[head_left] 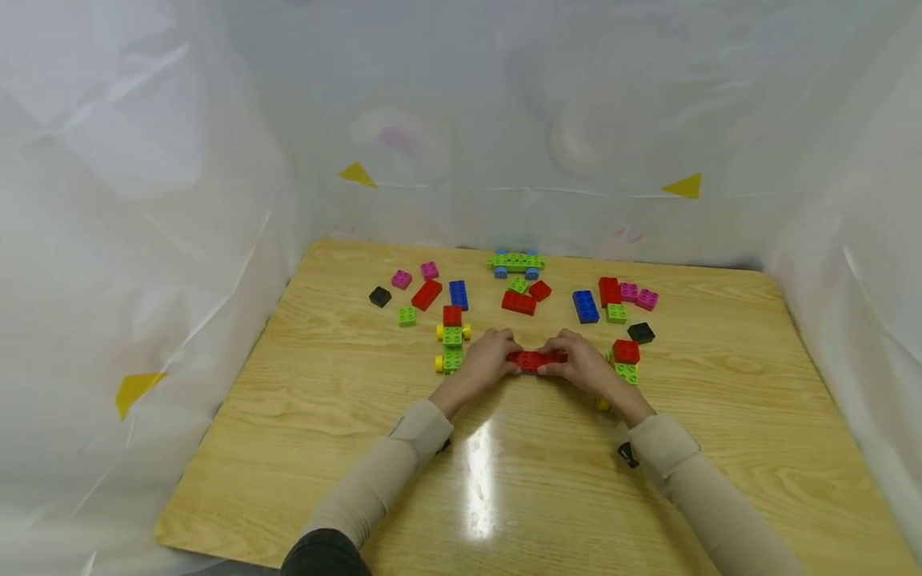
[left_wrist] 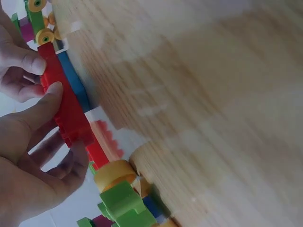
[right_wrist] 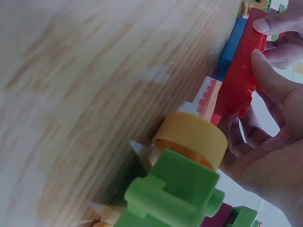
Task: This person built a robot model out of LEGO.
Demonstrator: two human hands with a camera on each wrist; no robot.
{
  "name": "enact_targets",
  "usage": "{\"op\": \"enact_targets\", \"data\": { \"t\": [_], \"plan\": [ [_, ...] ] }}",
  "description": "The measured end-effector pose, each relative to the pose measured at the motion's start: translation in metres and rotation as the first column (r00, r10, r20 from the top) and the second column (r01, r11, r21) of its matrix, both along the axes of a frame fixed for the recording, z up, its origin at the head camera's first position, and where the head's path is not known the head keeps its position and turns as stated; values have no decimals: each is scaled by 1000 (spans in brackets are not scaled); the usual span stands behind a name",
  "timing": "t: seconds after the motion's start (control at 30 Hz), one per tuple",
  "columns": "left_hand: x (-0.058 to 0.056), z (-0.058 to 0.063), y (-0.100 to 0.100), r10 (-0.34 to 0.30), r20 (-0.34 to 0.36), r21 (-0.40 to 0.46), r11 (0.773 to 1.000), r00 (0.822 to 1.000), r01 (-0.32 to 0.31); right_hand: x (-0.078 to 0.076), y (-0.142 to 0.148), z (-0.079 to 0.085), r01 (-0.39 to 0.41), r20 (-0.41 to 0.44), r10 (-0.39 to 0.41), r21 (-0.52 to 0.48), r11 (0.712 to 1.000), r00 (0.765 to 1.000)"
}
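Both hands grip a row of red bricks (head_left: 531, 362) near the middle of the table. My left hand (head_left: 490, 358) pinches its left end, and my right hand (head_left: 579, 364) pinches the right end. In the left wrist view, the thumb of my left hand (left_wrist: 23, 156) lies along the side of the red bricks (left_wrist: 68, 101). A blue brick (left_wrist: 75, 80) sits beneath them. The right wrist view shows my right hand (right_wrist: 279, 137) with its thumb on the red side, above the blue brick (right_wrist: 232, 49).
Wheeled green bases with red bricks stand beside the left hand (head_left: 452, 338) and right forearm (head_left: 627, 364). A green base with blue wheels (head_left: 516, 262) is at the back. Loose bricks, including a blue brick (head_left: 586, 306) and a black brick (head_left: 640, 333), lie around.
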State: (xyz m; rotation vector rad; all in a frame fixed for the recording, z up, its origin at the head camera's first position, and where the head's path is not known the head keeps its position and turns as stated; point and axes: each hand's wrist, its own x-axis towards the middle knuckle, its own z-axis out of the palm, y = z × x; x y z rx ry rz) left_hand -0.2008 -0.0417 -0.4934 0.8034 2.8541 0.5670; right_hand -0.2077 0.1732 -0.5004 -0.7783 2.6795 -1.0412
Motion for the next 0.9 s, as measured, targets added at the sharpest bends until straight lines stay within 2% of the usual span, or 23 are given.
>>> {"op": "enact_targets", "data": {
  "t": [0.1,0.2,0.33,0.43,0.63,0.73,0.9],
  "plan": [
    [-1,0,2,-8,-21,-24,1000,1000,7,-1,1,0,-2,-9,2,-7,1000,1000],
    [0,1,6,-23,-61,-90,996,998,18,-1,1,-1,-6,-19,6,-8,1000,1000],
    [2,3,12,-64,-150,-222,975,987,29,-2,0,-2,-13,-26,13,1,1000,1000],
    [3,3,14,-76,-196,-270,963,978,21,-2,-2,-1,-14,-35,14,18,1000,999],
    [7,1,12,-51,-204,-266,964,978,-6,-1,-10,5,-18,-105,33,136,991,994],
    [7,-3,11,-26,-182,-246,969,983,-20,-2,-14,5,-14,-148,42,185,983,988],
    [2,-11,10,30,-93,-125,991,995,-42,-1,-22,-2,-3,-123,19,125,992,992]
  ]
}}
